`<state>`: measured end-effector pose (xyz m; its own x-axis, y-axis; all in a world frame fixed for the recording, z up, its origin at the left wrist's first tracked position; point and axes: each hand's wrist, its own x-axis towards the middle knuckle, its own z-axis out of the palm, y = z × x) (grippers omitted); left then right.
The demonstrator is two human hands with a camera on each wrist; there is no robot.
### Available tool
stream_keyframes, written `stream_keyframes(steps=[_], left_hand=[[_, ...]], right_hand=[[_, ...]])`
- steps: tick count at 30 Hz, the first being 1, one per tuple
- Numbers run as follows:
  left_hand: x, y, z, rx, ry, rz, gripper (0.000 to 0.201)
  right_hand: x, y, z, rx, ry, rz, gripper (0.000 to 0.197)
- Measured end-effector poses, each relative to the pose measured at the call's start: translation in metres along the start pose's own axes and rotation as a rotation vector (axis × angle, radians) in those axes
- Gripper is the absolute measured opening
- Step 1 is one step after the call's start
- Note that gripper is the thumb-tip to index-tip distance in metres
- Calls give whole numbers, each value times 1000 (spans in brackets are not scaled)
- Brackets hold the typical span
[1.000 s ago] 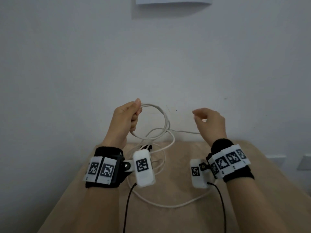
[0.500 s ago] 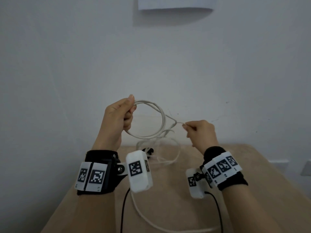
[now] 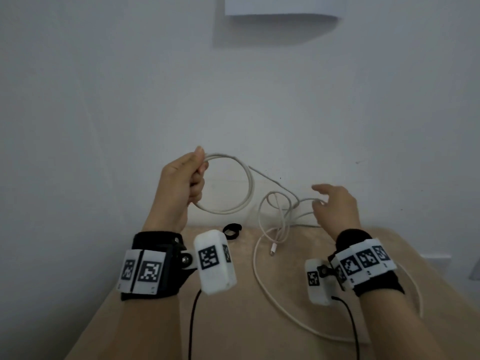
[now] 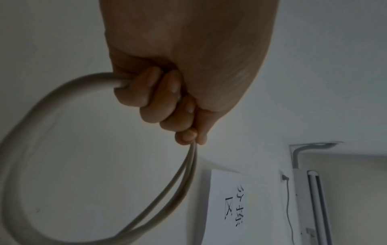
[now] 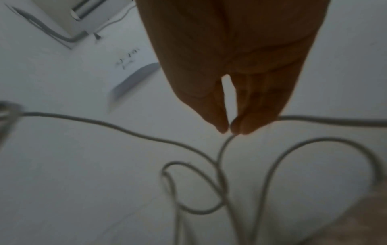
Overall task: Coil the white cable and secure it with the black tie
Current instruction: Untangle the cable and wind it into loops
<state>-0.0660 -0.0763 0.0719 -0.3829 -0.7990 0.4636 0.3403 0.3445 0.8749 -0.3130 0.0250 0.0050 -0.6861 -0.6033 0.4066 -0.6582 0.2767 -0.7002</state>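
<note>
My left hand point(image 3: 197, 172) is raised above the table and grips a round coil of the white cable point(image 3: 246, 188) in its curled fingers point(image 4: 167, 99); two strands point(image 4: 184, 182) leave the fist side by side. The loose length runs right to my right hand point(image 3: 319, 198), where thumb and fingertips point(image 5: 222, 127) meet on the cable point(image 5: 104, 124). Below it, slack loops hang down and the connector end point(image 3: 272, 252) lies on the table. The black tie point(image 3: 232, 230), curled into a small ring, sits at the table's back edge just right of my left wrist.
The beige table point(image 3: 233, 320) stands against a white wall. More white cable trails across it toward the front right. A sheet of paper point(image 3: 280, 6) is stuck on the wall above. Black wrist-camera leads hang by both forearms.
My right hand has moved right and down along the cable, away from the coil. The left hand holds the coil in about the same place. The tie and connector are now in view.
</note>
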Motion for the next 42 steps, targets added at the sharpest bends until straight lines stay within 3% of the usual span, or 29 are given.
stream_keyframes(steps=[2,3,5,7,9,10,13,15,18,22,25,28,30,36,42], left_hand=[[0,-2,4,-5,-17,-12,39],[0,-2,5,-14,-25,-12,39],[-1,0,6,-44,-29,0,39],[-1,4,3,-104,-12,15,39],[-1,10,-6,-214,13,25,39],[0,13,-12,-271,28,29,39],[0,16,-26,-317,64,21,39],[0,13,-24,-251,59,6,39],[1,1,-11,-114,48,5,39],[2,-8,1,-17,2,-24,38],[1,-9,5,-14,-43,-40,38],[0,-9,8,-18,-87,-55,38],[0,-9,8,-4,-105,-69,38],[0,-13,11,37,-132,-95,39],[1,-15,16,-2,-67,-90,39]], right_hand=[[-11,-24,3,184,-35,-186,44],[-15,-33,6,286,-128,-242,48],[-20,-41,12,415,-362,-245,49],[-20,-38,17,361,-489,-182,28],[-19,-26,18,209,-439,-114,13],[-17,-19,19,161,-379,-72,17],[-13,-4,16,204,-258,40,15],[-12,-5,13,280,-308,48,18],[-13,-19,6,327,-373,-39,35],[-18,-42,2,78,-172,-271,32],[-24,-57,1,358,-140,-328,27],[-28,-66,2,660,-307,-315,26],[-28,-67,3,704,-327,-280,30],[-21,-60,-4,914,-201,-145,27],[-24,-59,-2,1027,-359,-123,21]])
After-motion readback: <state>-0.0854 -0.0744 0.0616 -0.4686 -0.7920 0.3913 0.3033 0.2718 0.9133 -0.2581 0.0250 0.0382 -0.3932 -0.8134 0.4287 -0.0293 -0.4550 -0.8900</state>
